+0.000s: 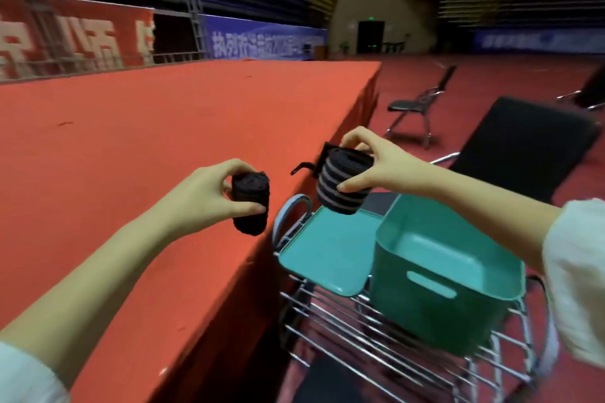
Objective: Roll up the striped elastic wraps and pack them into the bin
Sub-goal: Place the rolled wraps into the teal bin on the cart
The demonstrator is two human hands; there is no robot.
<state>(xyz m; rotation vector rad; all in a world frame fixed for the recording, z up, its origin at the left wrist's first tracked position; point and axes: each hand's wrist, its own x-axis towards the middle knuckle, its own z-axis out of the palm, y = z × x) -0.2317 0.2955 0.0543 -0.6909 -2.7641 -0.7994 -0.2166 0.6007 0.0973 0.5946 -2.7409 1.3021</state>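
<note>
The dark wrap (250, 203) is a tight roll, held roughly upright between the thumb and fingers of the left hand (203, 196). The striped wrap (342, 186), black with grey bands, is also rolled and slightly tilted, with a flat end flap jutting out near its top. The right hand (370, 163) pinches it above and to the left of the teal bin (425, 314), which stands open-topped with a slot handle in its near wall.

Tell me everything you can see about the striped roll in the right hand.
The striped roll is a wrap wound into a short thick cylinder of dark fabric ringed with pale grey stripes. It tilts, its coiled end facing up. The right hand pinches it, fingers on the top rim, thumb on the side. A flat black tab and a thin curled strap stick out on its left. It hangs above a teal lid, left of the teal bin.
</note>
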